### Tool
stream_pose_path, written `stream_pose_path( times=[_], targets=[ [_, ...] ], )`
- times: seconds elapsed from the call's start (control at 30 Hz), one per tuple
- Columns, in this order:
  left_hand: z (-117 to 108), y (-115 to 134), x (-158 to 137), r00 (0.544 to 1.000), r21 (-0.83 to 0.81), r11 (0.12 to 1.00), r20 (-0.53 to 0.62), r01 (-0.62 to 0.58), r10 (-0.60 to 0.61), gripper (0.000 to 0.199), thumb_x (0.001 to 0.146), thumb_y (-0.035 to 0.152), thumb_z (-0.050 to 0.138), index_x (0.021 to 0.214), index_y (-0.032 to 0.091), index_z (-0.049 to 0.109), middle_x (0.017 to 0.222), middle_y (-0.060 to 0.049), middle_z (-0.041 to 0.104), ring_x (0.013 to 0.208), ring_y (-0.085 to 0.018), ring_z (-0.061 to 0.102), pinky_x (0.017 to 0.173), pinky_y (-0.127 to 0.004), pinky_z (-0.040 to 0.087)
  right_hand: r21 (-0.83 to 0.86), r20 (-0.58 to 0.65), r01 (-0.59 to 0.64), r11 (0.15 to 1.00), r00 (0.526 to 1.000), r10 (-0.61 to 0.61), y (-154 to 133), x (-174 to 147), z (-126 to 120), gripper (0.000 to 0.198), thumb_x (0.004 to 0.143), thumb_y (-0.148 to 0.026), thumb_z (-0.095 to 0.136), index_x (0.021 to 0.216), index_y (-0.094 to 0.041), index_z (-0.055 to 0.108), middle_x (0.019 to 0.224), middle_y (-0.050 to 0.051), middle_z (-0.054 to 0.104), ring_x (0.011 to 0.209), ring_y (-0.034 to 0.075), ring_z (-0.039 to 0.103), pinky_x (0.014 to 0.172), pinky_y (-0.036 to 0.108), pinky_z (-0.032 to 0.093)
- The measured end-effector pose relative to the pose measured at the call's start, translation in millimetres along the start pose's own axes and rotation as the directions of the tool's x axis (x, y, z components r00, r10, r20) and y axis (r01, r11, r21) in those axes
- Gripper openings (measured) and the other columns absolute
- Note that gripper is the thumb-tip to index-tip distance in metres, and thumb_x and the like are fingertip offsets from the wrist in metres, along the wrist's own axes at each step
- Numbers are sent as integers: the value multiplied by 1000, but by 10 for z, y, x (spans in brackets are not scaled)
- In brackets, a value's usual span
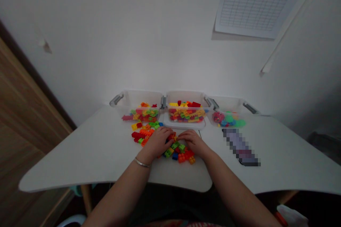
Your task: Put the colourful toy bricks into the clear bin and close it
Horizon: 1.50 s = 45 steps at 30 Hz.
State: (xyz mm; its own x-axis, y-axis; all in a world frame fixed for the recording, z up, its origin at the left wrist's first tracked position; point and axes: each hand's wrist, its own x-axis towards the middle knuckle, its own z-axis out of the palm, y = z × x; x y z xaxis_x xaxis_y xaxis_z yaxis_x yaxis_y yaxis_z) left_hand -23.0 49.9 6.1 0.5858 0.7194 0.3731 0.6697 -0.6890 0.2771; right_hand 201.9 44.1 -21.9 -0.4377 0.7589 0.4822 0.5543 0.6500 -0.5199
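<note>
Loose plastic building bricks in red, orange, yellow, green and blue lie on the white table in front of me. My left hand [159, 141] is bent over the pile, with a red building brick [172, 136] between its thumb and fingers. Just to the right, my right hand [194, 141] has its fingers stretched toward that brick, their tips close to it; its thumb is mostly hidden. Green bricks [168, 153] and orange bricks [181, 158] lie below and between the hands. More red bricks [137, 136] lie left of my left hand.
Three clear bins stand along the wall: a left bin [141, 95] and a middle bin [186, 95] with bricks, and a right bin [229, 103] with colourful pieces. A white lid [183, 125] lies under the middle bin. A blurred-out phone [241, 148] rests at right.
</note>
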Motion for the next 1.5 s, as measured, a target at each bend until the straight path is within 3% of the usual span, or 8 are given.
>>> stream_pose_path(
  times=[0.3,0.63,0.8,0.97,1.3,1.4,1.5],
  targets=[
    [-8,5,5,1000,-6,1000,4,6,-6,26,91,25,59,115,18,65,120,-8,67,115,-25,55,104,-40,44,-99,-96,-129,987,988,120,28,-55,-99,43,76,1,48,100,-23,74,105,7,74,104,23,63,98,45,47],
    [-7,14,17,1000,9,1000,24,3,-3,27,91,25,59,117,17,65,121,-9,66,116,-25,54,105,-40,43,14,-31,-33,999,999,33,-1,36,6,31,87,-11,54,104,-27,75,109,4,75,107,21,64,100,43,48],
    [6,10,15,1000,12,1000,7,0,0,27,93,27,57,115,16,65,120,-9,67,116,-25,55,105,-40,43,-32,-72,-164,986,984,162,67,27,1,23,83,-14,61,96,-25,76,96,5,76,97,23,67,95,43,50],
    [8,1,17,1000,12,1000,4,-2,2,26,93,27,56,115,17,65,119,-9,67,115,-25,55,104,-40,44,-68,-123,-266,962,959,257,112,17,-17,20,80,-17,67,97,-23,76,99,7,76,100,24,67,96,44,49],
    [17,-3,15,1000,12,1000,16,0,0,27,92,29,57,116,18,64,122,-10,66,117,-25,54,106,-42,43,-32,-39,-217,976,976,216,127,19,32,25,77,-17,69,100,-24,75,99,7,75,99,24,67,92,44,53],
    [15,-12,15,1000,7,1000,13,-4,4,27,92,28,57,116,19,64,120,-9,66,117,-25,54,106,-42,43,-7,-133,-219,976,967,217,133,11,15,28,78,-15,64,103,-23,73,103,7,74,101,24,66,94,44,52],
    [12,-17,17,1000,-2,1000,19,-2,2,27,90,26,58,115,19,64,120,-9,66,116,-25,54,106,-42,43,5,-320,-178,984,932,170,101,20,-96,28,80,-18,59,105,-22,70,106,9,72,101,24,65,93,43,52]
  ],
)
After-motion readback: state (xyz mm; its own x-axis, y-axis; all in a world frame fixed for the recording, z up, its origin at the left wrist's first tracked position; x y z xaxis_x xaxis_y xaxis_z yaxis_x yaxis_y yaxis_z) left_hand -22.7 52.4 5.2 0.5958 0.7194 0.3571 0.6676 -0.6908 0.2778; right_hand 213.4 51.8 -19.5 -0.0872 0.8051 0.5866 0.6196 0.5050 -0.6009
